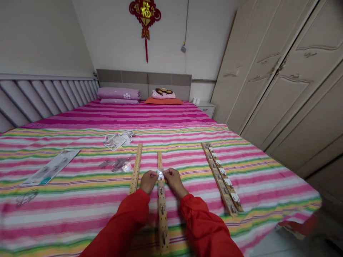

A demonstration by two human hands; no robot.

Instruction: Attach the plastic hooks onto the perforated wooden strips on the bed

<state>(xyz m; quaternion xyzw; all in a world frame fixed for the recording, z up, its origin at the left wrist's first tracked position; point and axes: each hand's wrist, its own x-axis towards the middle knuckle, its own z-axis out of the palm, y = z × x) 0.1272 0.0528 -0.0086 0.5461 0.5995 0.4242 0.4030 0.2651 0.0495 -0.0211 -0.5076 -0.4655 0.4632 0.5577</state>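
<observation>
A wooden strip with rows of holes (pixel 163 225) lies lengthwise in front of me on the striped bed sheet, with several small metal hooks along its near part. Over its far part, both my hands pinch a small clear adhesive hook (pixel 160 174) with a shiny metal centre. My left hand (pixel 148 181) is closed on the left edge of this piece, and my right hand (pixel 174 181) grips the right edge. Whether the piece touches the wood I cannot tell. Just left of my left hand rests a bare wooden strip with holes (pixel 136 167).
Two strips bearing hooks (pixel 221 178) lie to the right. Small clear and metal pieces (pixel 120 164) and plastic packets (pixel 118 140) are scattered at left. Farther left are a long package (pixel 52 167) and a wire bundle (pixel 26 197). Wardrobes (pixel 281 89) stand along the right side.
</observation>
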